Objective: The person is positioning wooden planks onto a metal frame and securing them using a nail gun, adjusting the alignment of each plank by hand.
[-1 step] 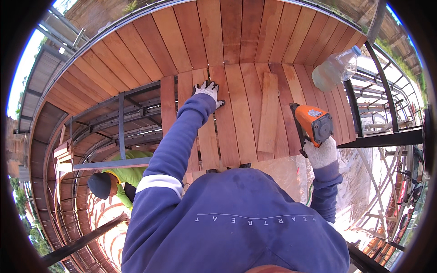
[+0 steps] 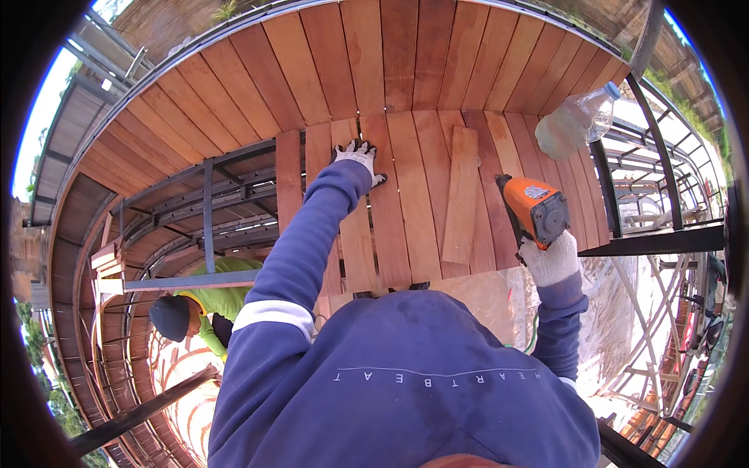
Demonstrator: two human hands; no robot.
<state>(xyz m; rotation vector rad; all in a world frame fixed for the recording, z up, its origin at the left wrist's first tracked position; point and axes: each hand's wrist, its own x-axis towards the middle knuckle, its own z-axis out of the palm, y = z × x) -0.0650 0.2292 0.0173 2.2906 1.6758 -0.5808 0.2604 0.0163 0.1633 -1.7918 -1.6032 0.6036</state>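
Presently, the orange nail gun is in the gloved right hand, at the right side of the planks. Its nose points away from the wearer; contact between nose and wood is not discernible. The right hand is closed around the tool below its dark end cap; most of the fingers are hidden. The gloved left hand lies flat, fingers spread wide, across the seam between two planks.

Treat the nail gun as a rigid, probably front-heavy unit. Grip the handle, not the nose; the glove likely improves purchase on the smooth casing. The planks appear stiff, moderately heavy and fairly smooth, with splintering possible at the edges. Press them with a flat palm; lift by the long edges. One loose board lies on top, beside the nail gun, and offers exposed edges for gripping.
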